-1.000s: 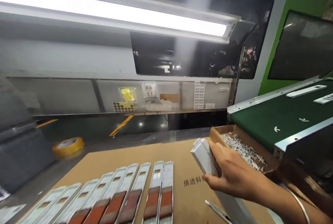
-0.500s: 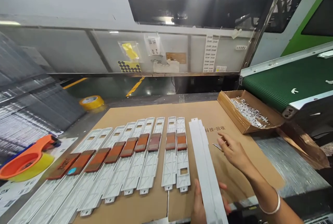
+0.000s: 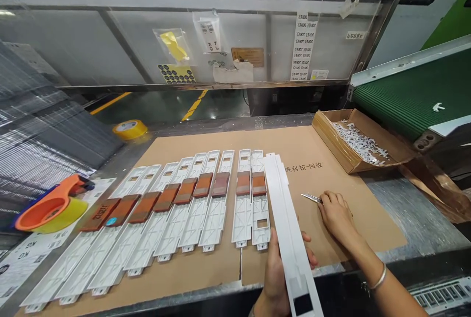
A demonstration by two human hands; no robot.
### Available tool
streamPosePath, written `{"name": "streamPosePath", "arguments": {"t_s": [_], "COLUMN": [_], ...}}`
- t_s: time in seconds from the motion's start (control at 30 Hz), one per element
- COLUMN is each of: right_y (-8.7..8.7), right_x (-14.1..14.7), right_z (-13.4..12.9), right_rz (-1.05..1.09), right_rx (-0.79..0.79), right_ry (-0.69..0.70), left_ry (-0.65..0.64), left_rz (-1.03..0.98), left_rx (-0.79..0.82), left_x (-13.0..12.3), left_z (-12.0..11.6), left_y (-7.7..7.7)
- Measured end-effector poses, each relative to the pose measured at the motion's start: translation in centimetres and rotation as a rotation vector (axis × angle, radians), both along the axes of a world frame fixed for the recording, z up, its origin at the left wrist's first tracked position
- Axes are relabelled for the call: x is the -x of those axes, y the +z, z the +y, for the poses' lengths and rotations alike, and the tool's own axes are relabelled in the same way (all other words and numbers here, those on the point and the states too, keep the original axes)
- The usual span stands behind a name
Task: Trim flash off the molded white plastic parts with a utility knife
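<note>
With the right hand (image 3: 336, 216) now lowered to the cardboard sheet (image 3: 360, 219), its fingers met the near end of a thin metal tool (image 3: 310, 198); half a second earlier it had hung just above that spot. The left hand (image 3: 275, 277) had kept its grip clamped on a long white strip (image 3: 289, 224), thumb on one side and fingertips showing on the other. That left the strip borne by the left hand alone, while the right was free for the tool. Whether the right grip had closed on the tool, or only touched it, could not be told.

The strip slanted up and away from the person, just right of a row of pale slotted strips (image 3: 242, 219) with reddish blocks (image 3: 221, 184) lying across them. Beyond the right hand, a cardboard box (image 3: 331, 145) of small white bits (image 3: 358, 143) stood on the desk (image 3: 390, 204).

The strip's near end, past a dark opening, was cut off by the bottom edge. Its underside and the left palm were hidden, the tool's near end was covered by fingers, and the bits were too small to make out singly.
</note>
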State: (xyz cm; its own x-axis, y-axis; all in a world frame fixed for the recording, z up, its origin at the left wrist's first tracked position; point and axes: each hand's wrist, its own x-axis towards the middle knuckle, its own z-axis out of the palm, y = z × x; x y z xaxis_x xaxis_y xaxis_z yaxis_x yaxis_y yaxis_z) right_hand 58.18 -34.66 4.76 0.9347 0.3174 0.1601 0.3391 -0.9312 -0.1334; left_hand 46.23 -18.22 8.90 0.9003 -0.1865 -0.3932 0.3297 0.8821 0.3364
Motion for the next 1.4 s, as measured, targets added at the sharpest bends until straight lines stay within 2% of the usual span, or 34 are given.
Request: {"name": "streamPosePath", "arguments": {"t_s": [0.13,0.23,0.4,0.53,0.63,0.73,0.8,0.87,0.97,1.07,1.17,1.27,1.4], "right_y": [0.0,0.3,2.3,5.1,7.0,8.3,8.7,8.9,8.9,8.8,8.8,9.1,9.8], "right_x": [0.2,0.9,3.3,5.7,7.1,7.8,8.0,8.1,7.9,7.4,6.9,7.1,7.8], "right_z": [0.0,0.0,0.6,1.6,2.3,3.0,3.5,3.8,3.8,3.0,2.0,1.5,2.1], "right_rz": [-0.009,-0.014,0.034,0.170,0.284,0.215,0.142,0.095,0.010,-0.071,-0.089,-0.056,0.006], "right_rx": [-0.078,-0.197,-0.461,-0.615,-0.683,-0.535,-0.368,-0.219,-0.077,-0.078,-0.189,-0.204,-0.070], "right_ry": [-0.016,-0.041,-0.028,0.092,0.294,0.516,0.591,0.596,0.545,0.460,0.412,0.470,0.624], "left_ry": [0.035,0.049,0.045,-0.015,-0.066,-0.084,-0.114,-0.153,-0.216,-0.219,-0.192,-0.208,-0.309], "left_rz": [0.023,0.024,0.032,0.012,-0.024,-0.061,-0.073,-0.081,-0.078,-0.079,-0.100,-0.114,-0.166], "left_rx": [-0.023,-0.018,0.002,0.008,0.016,0.137,0.193,0.162,0.041,-0.056,-0.036,0.013,-0.023], "left_x": [0.0,-0.1,-0.1,0.3,0.6,0.9,1.0,1.2,1.6,2.0,2.1,2.1,2.2], "left_z": [0.4,0.6,0.9,0.7,0.4,0.3,0.4,0.4,0.2,-0.4,-1.1,-1.2,-0.4], "left_y": [0.4,0.5,0.7,-0.1,-0.8,-0.6,-0.2,-0.2,-1.3,-3.0,-3.9,-3.8,-2.9]}}
